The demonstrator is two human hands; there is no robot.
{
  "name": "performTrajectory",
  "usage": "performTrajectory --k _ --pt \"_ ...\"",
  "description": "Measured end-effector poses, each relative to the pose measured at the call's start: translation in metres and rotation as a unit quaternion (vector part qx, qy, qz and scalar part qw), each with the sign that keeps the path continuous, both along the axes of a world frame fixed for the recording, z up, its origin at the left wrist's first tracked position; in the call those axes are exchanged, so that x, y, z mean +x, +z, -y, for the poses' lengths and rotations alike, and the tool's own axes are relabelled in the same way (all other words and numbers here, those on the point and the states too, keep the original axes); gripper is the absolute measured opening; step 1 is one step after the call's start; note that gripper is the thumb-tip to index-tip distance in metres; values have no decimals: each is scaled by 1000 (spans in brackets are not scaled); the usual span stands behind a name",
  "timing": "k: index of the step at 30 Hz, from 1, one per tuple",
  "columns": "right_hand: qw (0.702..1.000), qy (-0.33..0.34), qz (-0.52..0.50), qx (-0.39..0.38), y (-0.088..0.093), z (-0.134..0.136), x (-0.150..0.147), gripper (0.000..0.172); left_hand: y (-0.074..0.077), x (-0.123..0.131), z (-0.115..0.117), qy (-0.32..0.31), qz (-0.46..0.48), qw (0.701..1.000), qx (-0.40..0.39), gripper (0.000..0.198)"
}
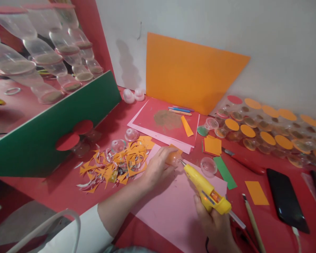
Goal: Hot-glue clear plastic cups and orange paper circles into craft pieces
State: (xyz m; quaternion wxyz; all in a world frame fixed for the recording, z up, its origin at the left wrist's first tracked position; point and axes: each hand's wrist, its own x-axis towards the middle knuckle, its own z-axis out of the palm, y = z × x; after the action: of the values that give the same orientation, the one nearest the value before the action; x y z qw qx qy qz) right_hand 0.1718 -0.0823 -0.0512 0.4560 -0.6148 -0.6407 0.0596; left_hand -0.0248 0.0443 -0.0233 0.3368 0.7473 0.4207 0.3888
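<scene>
My right hand (213, 223) is wrapped around a yellow hot glue gun (204, 186), with a glue stick poking out of its back. The gun's metal nozzle points left at a small clear plastic cup (175, 159) with orange card at its far side. My left hand (159, 167) grips that cup over the pink paper (158, 207); some of its fingers are hidden. Whether the nozzle touches the cup, I cannot tell. Just right of the nozzle lies another clear plastic cup (208, 166).
Orange paper scraps (116, 165) lie left of my arm. Rows of clear cups with orange discs (268, 138) stand at right, near a black phone (287, 198), a red cutter (244, 161) and a brush (252, 221). A green panel (55, 130) stands at left.
</scene>
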Motion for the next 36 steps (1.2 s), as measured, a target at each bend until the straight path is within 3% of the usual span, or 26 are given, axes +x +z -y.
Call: performTrajectory --k 14,18,21,25,32,36 --pt "999 -14 24 -32 -8 7 6 32 10 2 0 41 27 997 -64 40" --pt "999 2 17 -41 -2 6 8 29 12 4 0 56 28 993 -102 46" --pt "997 63 23 -39 5 3 10 17 12 4 -1 53 21 992 -115 47" --pt "991 121 33 -46 11 0 10 12 8 2 0 38 8 994 -104 46" --pt "993 98 4 -60 19 -2 5 18 1 1 2 4 -7 1000 -13 40" --pt "998 40 -3 -53 8 1 4 23 1 1 1 -3 -9 1000 3 40"
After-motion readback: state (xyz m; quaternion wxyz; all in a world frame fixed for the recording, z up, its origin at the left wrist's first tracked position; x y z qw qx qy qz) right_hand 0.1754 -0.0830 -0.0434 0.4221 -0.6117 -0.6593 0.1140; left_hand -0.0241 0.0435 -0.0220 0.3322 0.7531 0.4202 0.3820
